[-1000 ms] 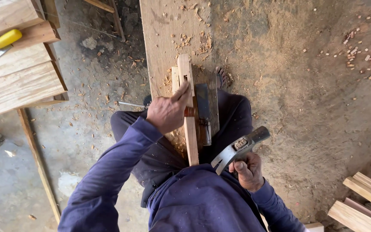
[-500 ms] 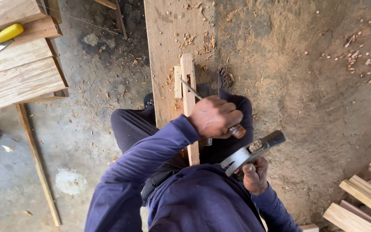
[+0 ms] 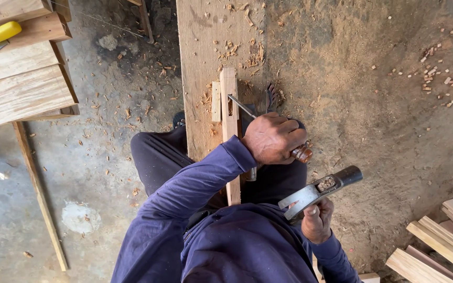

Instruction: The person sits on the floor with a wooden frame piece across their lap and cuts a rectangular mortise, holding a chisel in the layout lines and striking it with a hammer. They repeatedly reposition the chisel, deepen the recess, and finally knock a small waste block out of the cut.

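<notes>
While the left hand [image 3: 272, 139] is closed around the reddish wooden handle of a chisel [image 3: 268, 128], its metal blade angles down to touch a narrow wooden strip [image 3: 229, 112] lying lengthwise on a wide plank [image 3: 200, 63], the right hand [image 3: 316, 220] grips a hammer [image 3: 318, 191], held raised just beside the chisel handle with its dark head pointing away from the body. The person, in a dark blue long-sleeved top, sits over the plank amid scattered wood shavings, with stacked boards [image 3: 19, 78] to the left and a pile of cut slats [image 3: 441, 241] at the lower right.
</notes>
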